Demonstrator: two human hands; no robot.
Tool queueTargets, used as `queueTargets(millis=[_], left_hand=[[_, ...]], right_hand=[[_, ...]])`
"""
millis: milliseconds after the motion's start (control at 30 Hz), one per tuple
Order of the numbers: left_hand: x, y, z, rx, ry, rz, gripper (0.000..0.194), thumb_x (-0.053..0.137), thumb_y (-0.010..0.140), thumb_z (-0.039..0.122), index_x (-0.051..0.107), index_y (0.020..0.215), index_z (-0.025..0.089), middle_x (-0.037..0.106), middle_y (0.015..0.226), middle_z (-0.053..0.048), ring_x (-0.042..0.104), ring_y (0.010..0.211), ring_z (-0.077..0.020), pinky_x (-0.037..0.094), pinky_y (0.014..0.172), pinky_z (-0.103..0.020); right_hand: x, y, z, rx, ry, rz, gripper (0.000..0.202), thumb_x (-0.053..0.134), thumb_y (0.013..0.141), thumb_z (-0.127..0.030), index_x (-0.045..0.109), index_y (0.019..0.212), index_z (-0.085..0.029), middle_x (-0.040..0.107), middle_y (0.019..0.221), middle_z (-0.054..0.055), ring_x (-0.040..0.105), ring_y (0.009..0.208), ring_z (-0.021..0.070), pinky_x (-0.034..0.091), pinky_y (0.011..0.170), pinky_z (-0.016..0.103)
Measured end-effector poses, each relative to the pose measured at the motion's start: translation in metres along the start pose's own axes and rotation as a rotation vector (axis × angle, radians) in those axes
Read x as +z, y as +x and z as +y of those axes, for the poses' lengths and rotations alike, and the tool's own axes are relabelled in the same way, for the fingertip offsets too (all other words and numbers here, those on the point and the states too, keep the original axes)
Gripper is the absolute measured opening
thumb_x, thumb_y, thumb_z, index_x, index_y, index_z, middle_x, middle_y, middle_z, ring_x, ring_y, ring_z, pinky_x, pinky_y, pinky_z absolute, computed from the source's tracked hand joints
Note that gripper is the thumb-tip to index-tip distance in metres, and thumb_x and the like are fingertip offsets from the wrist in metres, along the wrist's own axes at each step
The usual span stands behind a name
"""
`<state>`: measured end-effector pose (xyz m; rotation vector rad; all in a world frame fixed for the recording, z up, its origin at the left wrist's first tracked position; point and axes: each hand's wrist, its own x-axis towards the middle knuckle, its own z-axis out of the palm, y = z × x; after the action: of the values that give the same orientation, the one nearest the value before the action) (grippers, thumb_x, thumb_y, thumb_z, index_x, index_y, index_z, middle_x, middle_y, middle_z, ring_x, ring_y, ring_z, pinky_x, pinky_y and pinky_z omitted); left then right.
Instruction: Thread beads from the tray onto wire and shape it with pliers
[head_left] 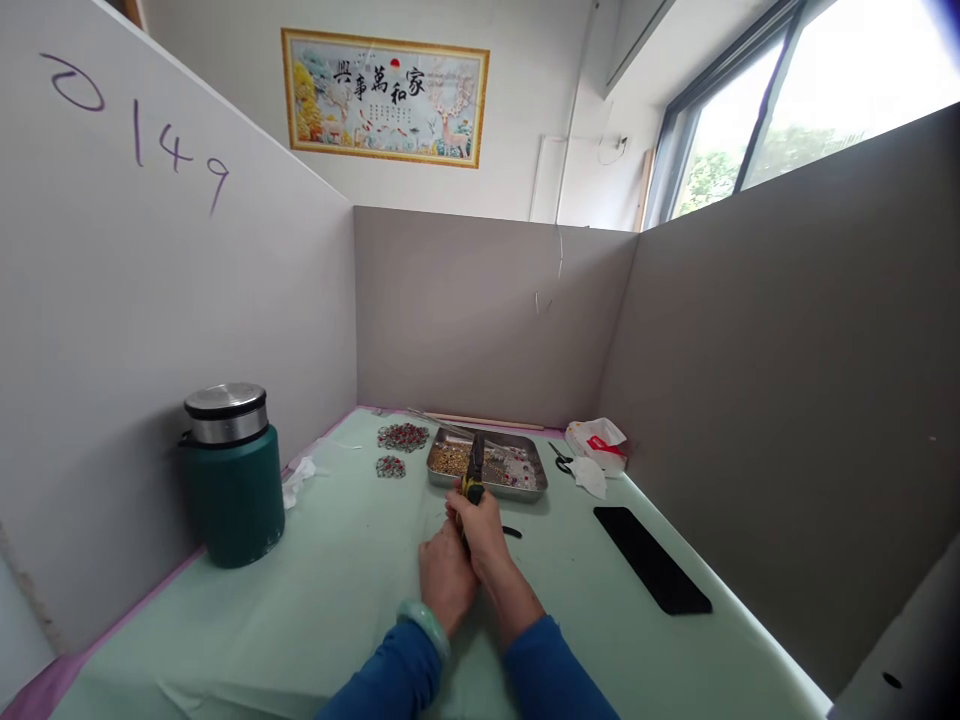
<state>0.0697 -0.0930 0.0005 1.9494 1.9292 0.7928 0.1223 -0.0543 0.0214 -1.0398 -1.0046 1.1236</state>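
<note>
My right hand (486, 530) is closed on dark pliers with yellow marks (474, 480), whose dark end points away over the near edge of a metal tray (532, 497). Close against it on the left, my left hand (448, 572) is curled shut, and what its fingers hold is hidden. A green bangle (425, 622) circles the left wrist. From beside my right hand a black curved handle (513, 532) sticks out; I cannot tell what it belongs to. Inside the tray lie small gold pieces (451, 460) and red and clear bits (517, 468).
Two piles of red and silver pieces (403, 437) lie left of the tray. A green flask (232, 490) stands at the left. Black scissors (562, 462), a tissue pack (598, 440) and a black flat slab (651, 560) are at the right. Grey partitions (487, 310) enclose the table.
</note>
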Motion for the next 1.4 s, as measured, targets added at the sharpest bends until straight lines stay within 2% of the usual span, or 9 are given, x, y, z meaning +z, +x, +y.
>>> queueTargets(millis=[167, 300, 500, 800, 1133, 1400], left_hand=[[0.001, 0.005, -0.002, 0.021, -0.016, 0.013, 0.03, 0.042, 0.086, 0.028, 0.052, 0.111, 0.015, 0.067, 0.104, -0.012, 0.062, 0.096, -0.0259, 0.037, 0.078, -0.034], [0.002, 0.011, -0.003, -0.001, -0.049, 0.009, 0.04, 0.047, 0.084, 0.03, 0.047, 0.12, 0.014, 0.067, 0.107, -0.014, 0.063, 0.094, -0.026, 0.039, 0.077, -0.033], [0.001, 0.015, -0.001, -0.044, -0.056, 0.033, 0.043, 0.047, 0.082, 0.027, 0.047, 0.122, 0.011, 0.069, 0.101, -0.016, 0.064, 0.092, -0.027, 0.039, 0.079, -0.035], [0.0, 0.021, -0.001, -0.044, -0.023, 0.008, 0.033, 0.045, 0.083, 0.026, 0.057, 0.11, 0.013, 0.068, 0.101, -0.015, 0.064, 0.093, -0.0254, 0.039, 0.08, -0.034], [0.001, 0.021, -0.002, -0.043, -0.052, 0.033, 0.032, 0.046, 0.081, 0.026, 0.058, 0.107, 0.011, 0.07, 0.093, -0.017, 0.065, 0.088, -0.0282, 0.04, 0.078, -0.036], [0.002, 0.019, -0.002, -0.056, -0.032, 0.043, 0.027, 0.046, 0.081, 0.028, 0.058, 0.101, 0.013, 0.07, 0.094, -0.016, 0.065, 0.088, -0.0257, 0.04, 0.08, -0.035]], right_hand=[[0.005, 0.006, 0.0, -0.068, -0.148, 0.041, 0.022, 0.061, 0.067, -0.037, 0.059, 0.073, -0.017, 0.056, 0.058, 0.001, 0.052, 0.054, 0.0154, 0.041, 0.052, 0.025], [0.002, 0.014, 0.001, -0.098, -0.228, 0.015, 0.025, 0.059, 0.069, -0.044, 0.058, 0.071, -0.019, 0.059, 0.056, 0.002, 0.056, 0.055, 0.0181, 0.042, 0.052, 0.026], [-0.003, 0.025, 0.003, -0.139, -0.39, -0.014, 0.022, 0.06, 0.069, -0.041, 0.06, 0.068, -0.02, 0.061, 0.056, 0.004, 0.06, 0.061, 0.0209, 0.042, 0.054, 0.027], [-0.004, 0.028, 0.002, -0.208, -0.565, 0.02, 0.019, 0.059, 0.069, -0.037, 0.062, 0.068, -0.019, 0.064, 0.063, 0.005, 0.06, 0.066, 0.0218, 0.042, 0.06, 0.028], [-0.001, 0.03, 0.001, -0.195, -0.602, 0.054, 0.015, 0.055, 0.067, -0.03, 0.058, 0.058, -0.019, 0.062, 0.056, 0.006, 0.057, 0.059, 0.0208, 0.039, 0.055, 0.027], [-0.005, 0.03, 0.005, -0.165, -0.465, 0.027, 0.019, 0.055, 0.067, -0.032, 0.054, 0.053, -0.018, 0.058, 0.053, 0.004, 0.053, 0.052, 0.0172, 0.039, 0.051, 0.027]])
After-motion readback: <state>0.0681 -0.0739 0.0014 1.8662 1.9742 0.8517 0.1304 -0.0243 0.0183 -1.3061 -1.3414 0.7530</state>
